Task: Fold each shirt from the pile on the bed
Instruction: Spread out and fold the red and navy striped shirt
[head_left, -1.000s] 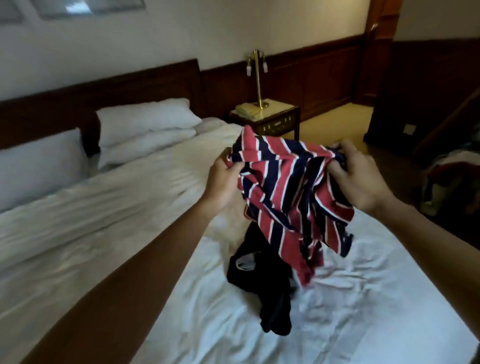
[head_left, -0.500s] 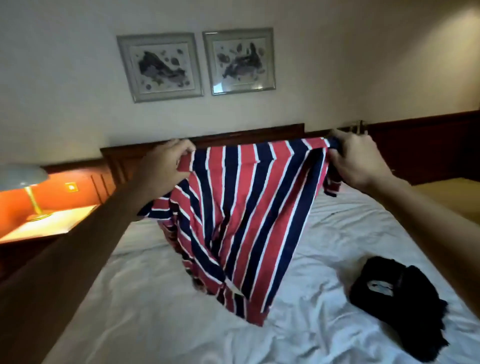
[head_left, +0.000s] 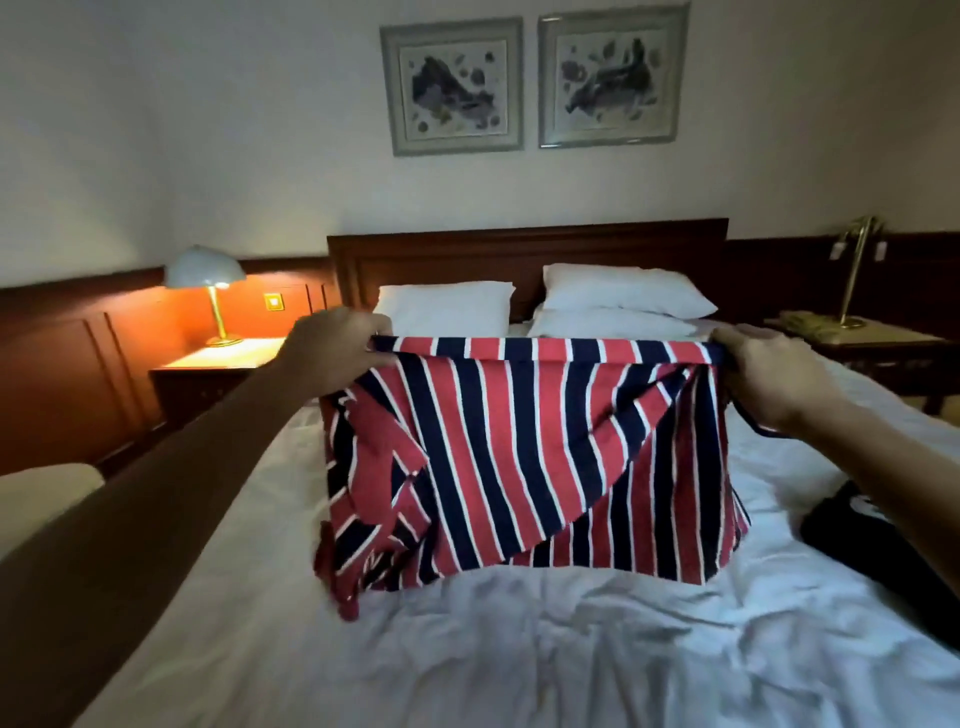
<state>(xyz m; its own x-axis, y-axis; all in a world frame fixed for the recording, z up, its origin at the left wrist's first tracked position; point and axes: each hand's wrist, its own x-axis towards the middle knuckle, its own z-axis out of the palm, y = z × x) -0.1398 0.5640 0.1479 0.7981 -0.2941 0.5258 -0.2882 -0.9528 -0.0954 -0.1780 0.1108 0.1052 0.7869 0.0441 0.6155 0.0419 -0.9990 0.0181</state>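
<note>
Left hand (head_left: 337, 345) and right hand (head_left: 763, 376) bare; forearms (head_left: 171, 493) apparently unsleeved (dim light).

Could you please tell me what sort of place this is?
Most likely a hotel bedroom: a double bed with white linen and a wooden headboard, a lit lamp on a bedside table, and two matching framed prints on the wall.

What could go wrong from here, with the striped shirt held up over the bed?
1. The striped shirt hangs bunched and twisted below the left hand; laid down like this, it would likely trap creases.
2. The black garment lies on the sheet near the right hand; the shirt may land overlapping it.
3. Each hand pinches only the top edge, so a corner could slip.
</note>
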